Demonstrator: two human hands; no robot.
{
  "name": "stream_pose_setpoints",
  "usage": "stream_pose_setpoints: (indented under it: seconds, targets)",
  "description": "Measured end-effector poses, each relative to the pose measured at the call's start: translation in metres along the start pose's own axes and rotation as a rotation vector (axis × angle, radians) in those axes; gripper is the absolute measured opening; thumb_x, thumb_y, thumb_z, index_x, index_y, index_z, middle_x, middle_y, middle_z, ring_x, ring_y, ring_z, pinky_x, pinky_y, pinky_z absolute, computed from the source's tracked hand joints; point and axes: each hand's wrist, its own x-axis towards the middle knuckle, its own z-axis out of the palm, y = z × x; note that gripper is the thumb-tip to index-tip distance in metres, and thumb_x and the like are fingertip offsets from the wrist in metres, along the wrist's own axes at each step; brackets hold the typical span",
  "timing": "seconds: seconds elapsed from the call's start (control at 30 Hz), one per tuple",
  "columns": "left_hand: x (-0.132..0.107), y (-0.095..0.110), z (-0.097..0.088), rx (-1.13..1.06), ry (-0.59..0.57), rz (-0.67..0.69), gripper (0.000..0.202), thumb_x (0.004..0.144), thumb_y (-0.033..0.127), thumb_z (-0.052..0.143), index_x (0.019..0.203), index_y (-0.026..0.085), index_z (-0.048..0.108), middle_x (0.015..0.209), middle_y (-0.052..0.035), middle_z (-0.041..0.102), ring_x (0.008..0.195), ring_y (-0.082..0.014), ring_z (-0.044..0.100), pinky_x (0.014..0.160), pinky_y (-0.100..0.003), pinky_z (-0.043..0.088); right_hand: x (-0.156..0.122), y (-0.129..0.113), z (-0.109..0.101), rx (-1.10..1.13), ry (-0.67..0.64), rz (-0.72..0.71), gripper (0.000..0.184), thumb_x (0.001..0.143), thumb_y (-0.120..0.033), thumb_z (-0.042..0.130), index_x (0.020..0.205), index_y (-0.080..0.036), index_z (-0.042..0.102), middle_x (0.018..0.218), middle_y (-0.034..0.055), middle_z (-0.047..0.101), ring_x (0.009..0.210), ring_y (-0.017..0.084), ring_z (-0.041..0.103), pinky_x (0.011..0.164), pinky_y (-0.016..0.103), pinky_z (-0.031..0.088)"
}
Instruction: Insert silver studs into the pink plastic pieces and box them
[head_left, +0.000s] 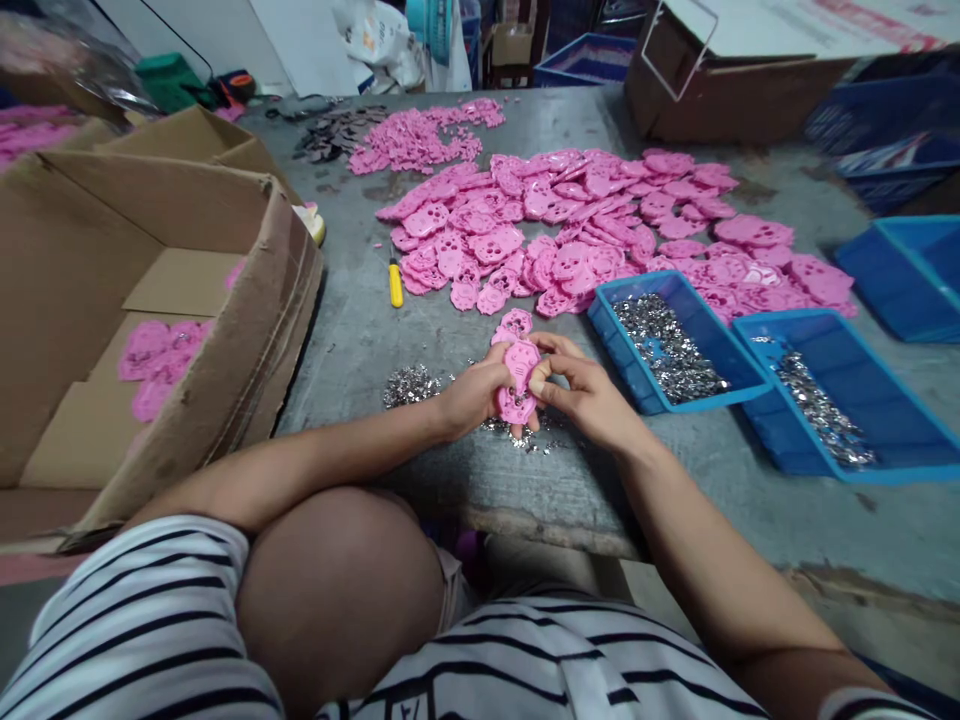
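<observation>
Between my two hands, above the table's near part, is a pink plastic piece (519, 365) with rounded lobes and small holes. My left hand (480, 390) grips it from the left, fingers partly hidden beneath it. From the right, my right hand (574, 385) pinches at its edge with thumb and forefinger; whether a small metal part is between them I cannot make out. Another pink piece (516, 322) lies just beyond. Small shiny metal parts (411, 386) are heaped left of my hands, with more scattered below them.
A large pile of pink pieces (555, 215) spreads behind my hands. Blue trays (675, 408) of metal parts stand at the right. A yellow-handled screwdriver (395, 285) lies left of the pile. An open cardboard box (289, 290) with pink pieces inside stands at the left.
</observation>
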Motion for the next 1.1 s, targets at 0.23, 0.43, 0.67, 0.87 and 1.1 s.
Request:
stream_pose_setpoints:
  seconds: [0.23, 0.43, 0.67, 0.87, 1.1]
  targets:
    - [-0.001, -0.001, 0.002, 0.075, 0.035, -0.050, 0.064, 0.064, 0.018, 0.045, 0.126, 0.016, 0.028, 0.078, -0.0022, 0.063, 0.049, -0.0174, 0.063, 0.040, -0.026, 0.050, 0.001, 0.007, -0.003, -0.088, -0.036, -0.074, 0.018, 0.082, -0.031, 0.061, 0.069, -0.020, 0.060, 0.125, 0.0101, 0.057, 0.120, 0.027, 0.048, 0.105, 0.048, 0.034]
    - [-0.002, -0.002, 0.003, 0.118, 0.062, -0.053, 0.055, 0.062, 0.016, 0.051, 0.114, 0.017, 0.035, 0.075, 0.0012, 0.060, 0.053, -0.0178, 0.066, 0.043, -0.027, 0.052, 0.003, 0.008, -0.002, -0.007, -0.036, -0.021, 0.017, 0.080, -0.031, 0.064, 0.068, -0.019, 0.060, 0.121, 0.0098, 0.058, 0.114, 0.026, 0.053, 0.102, 0.045, 0.037]
    - [-0.002, 0.000, 0.004, 0.128, 0.093, 0.016, 0.052, 0.064, 0.015, 0.060, 0.110, 0.018, 0.036, 0.072, 0.0024, 0.061, 0.052, -0.0165, 0.066, 0.041, -0.023, 0.050, 0.002, 0.004, 0.002, 0.032, 0.038, 0.005, 0.022, 0.083, -0.038, 0.065, 0.070, -0.019, 0.065, 0.125, 0.0092, 0.058, 0.116, 0.026, 0.054, 0.102, 0.045, 0.038]
    - [-0.001, 0.000, 0.003, 0.153, 0.118, 0.037, 0.050, 0.064, 0.014, 0.060, 0.109, 0.017, 0.038, 0.068, 0.0036, 0.061, 0.048, -0.0160, 0.065, 0.038, -0.022, 0.049, 0.000, 0.002, 0.006, 0.016, 0.105, -0.039, 0.020, 0.081, -0.037, 0.067, 0.071, -0.020, 0.067, 0.120, 0.0093, 0.060, 0.113, 0.025, 0.056, 0.102, 0.046, 0.039]
    - [-0.001, 0.005, 0.005, 0.213, 0.138, 0.087, 0.047, 0.061, 0.013, 0.058, 0.104, 0.017, 0.041, 0.069, 0.0013, 0.066, 0.047, -0.0149, 0.064, 0.036, -0.020, 0.046, -0.001, 0.006, 0.012, 0.193, 0.383, -0.009, 0.012, 0.079, -0.029, 0.067, 0.070, -0.023, 0.065, 0.105, 0.0059, 0.066, 0.101, 0.022, 0.061, 0.095, 0.046, 0.045]
